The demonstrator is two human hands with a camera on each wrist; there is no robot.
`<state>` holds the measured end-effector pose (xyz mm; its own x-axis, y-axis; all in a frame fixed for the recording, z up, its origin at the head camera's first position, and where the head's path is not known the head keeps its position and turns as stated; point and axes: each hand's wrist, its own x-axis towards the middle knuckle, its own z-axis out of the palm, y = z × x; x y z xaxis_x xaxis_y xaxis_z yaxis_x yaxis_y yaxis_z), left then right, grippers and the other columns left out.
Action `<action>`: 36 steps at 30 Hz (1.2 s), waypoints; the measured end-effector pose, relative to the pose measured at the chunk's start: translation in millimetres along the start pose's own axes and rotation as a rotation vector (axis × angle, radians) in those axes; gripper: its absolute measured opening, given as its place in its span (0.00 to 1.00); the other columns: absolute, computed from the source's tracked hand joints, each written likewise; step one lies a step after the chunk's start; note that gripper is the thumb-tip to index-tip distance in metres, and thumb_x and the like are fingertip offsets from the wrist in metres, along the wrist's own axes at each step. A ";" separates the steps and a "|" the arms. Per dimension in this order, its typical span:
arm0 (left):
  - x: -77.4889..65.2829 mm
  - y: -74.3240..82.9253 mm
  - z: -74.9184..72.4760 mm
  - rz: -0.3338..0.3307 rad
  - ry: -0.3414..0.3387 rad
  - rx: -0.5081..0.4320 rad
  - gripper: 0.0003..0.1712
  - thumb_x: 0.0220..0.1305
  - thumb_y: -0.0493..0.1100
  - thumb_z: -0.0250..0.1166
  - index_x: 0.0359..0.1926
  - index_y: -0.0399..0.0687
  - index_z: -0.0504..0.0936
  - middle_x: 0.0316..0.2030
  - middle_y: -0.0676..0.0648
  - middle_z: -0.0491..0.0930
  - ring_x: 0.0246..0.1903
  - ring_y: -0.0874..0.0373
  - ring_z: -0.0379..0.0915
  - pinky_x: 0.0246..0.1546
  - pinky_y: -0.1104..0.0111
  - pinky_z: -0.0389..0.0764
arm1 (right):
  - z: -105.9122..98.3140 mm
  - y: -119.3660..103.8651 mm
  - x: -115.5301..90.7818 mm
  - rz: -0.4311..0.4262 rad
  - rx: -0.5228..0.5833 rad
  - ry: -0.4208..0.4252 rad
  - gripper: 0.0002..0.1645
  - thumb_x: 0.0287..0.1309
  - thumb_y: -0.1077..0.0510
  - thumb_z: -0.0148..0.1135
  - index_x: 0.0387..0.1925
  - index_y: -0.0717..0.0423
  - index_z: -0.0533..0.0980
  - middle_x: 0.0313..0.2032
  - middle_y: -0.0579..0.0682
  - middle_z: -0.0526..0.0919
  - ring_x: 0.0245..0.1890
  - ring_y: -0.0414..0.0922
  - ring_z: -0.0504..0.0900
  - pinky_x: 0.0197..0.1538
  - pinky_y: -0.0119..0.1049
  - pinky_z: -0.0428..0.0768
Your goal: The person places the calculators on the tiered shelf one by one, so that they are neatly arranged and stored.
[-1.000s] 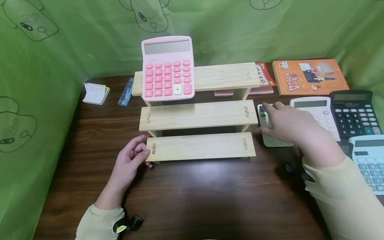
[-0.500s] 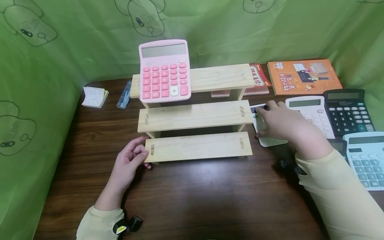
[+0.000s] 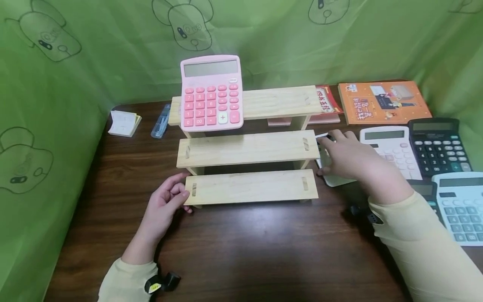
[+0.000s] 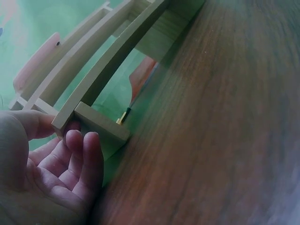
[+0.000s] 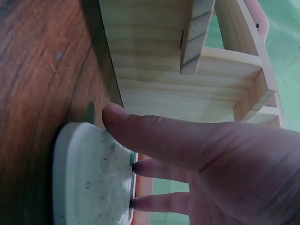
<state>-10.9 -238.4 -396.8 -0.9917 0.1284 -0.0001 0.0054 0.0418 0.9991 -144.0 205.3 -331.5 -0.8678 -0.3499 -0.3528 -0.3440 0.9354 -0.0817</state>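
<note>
My left hand (image 3: pixel 164 201) pinches the left end of the lowest board of a three-step wooden shelf (image 3: pixel 250 186), thumb above and fingers curled beneath. A pale white calculator (image 3: pixel 337 181) lies flat on the table against the shelf's right side. Over it reaches my right hand (image 3: pixel 352 156), covering much of its face. In the right wrist view the thumb is fairly straight near one corner of the calculator (image 5: pixel 91 173), and two straight fingertips touch its display end. A pink calculator (image 3: pixel 211 93) leans upright on the top step, at its left.
Right of my hand lie a white calculator (image 3: pixel 392 147), a black one (image 3: pixel 439 147) and a light-blue one (image 3: pixel 458 209). An orange book (image 3: pixel 383 102) and a red book (image 3: pixel 328 100) lie behind. Notepaper (image 3: pixel 124 123) and a blue clip-like object (image 3: pixel 161 121) sit left. Green curtain (image 3: pixel 271 46) surrounds the table.
My right hand and the pale calculator under it have shifted slightly left, closer to the shelf. The left hand keeps its hold. The head view has moved a little.
</note>
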 end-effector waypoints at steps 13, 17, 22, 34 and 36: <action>-3.0 -2.1 3.0 -0.011 0.005 -0.008 0.23 0.70 0.32 0.56 0.64 0.34 0.66 0.30 0.38 0.74 0.21 0.50 0.74 0.23 0.62 0.83 | 10.5 -5.5 3.8 0.078 0.054 -0.046 0.64 0.44 0.39 0.74 0.74 0.52 0.48 0.60 0.73 0.53 0.51 0.70 0.66 0.33 0.63 0.76; -2.5 -3.0 2.2 -0.003 -0.006 -0.011 0.24 0.70 0.32 0.55 0.65 0.34 0.65 0.30 0.38 0.74 0.21 0.49 0.73 0.23 0.61 0.83 | 12.3 -4.4 4.4 0.102 0.040 -0.053 0.65 0.44 0.37 0.72 0.75 0.54 0.46 0.56 0.75 0.59 0.52 0.70 0.65 0.38 0.66 0.75; -2.0 -3.3 2.0 -0.011 -0.011 0.000 0.24 0.70 0.33 0.55 0.65 0.35 0.65 0.31 0.37 0.74 0.22 0.49 0.73 0.24 0.61 0.83 | 13.6 -2.5 3.6 0.101 0.021 -0.081 0.67 0.43 0.31 0.69 0.75 0.54 0.45 0.55 0.74 0.62 0.54 0.71 0.65 0.40 0.67 0.75; 1.1 -0.5 2.7 0.002 -0.010 -0.013 0.24 0.70 0.31 0.55 0.65 0.32 0.64 0.30 0.39 0.74 0.21 0.49 0.73 0.23 0.62 0.83 | -25.1 7.5 -17.0 0.036 0.139 0.046 0.71 0.44 0.34 0.68 0.77 0.48 0.34 0.56 0.72 0.59 0.48 0.63 0.65 0.32 0.55 0.76; 1.3 0.8 1.9 0.002 -0.013 -0.013 0.24 0.70 0.31 0.55 0.65 0.32 0.64 0.30 0.39 0.74 0.21 0.49 0.73 0.23 0.62 0.83 | -33.9 8.7 -22.5 0.053 0.188 0.113 0.72 0.44 0.35 0.70 0.76 0.46 0.33 0.56 0.73 0.58 0.46 0.63 0.64 0.29 0.53 0.76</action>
<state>-12.0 -236.3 -396.1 -0.9899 0.1416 0.0013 0.0054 0.0287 0.9996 -139.6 219.6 -292.8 -0.9211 -0.2937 -0.2555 -0.2331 0.9418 -0.2421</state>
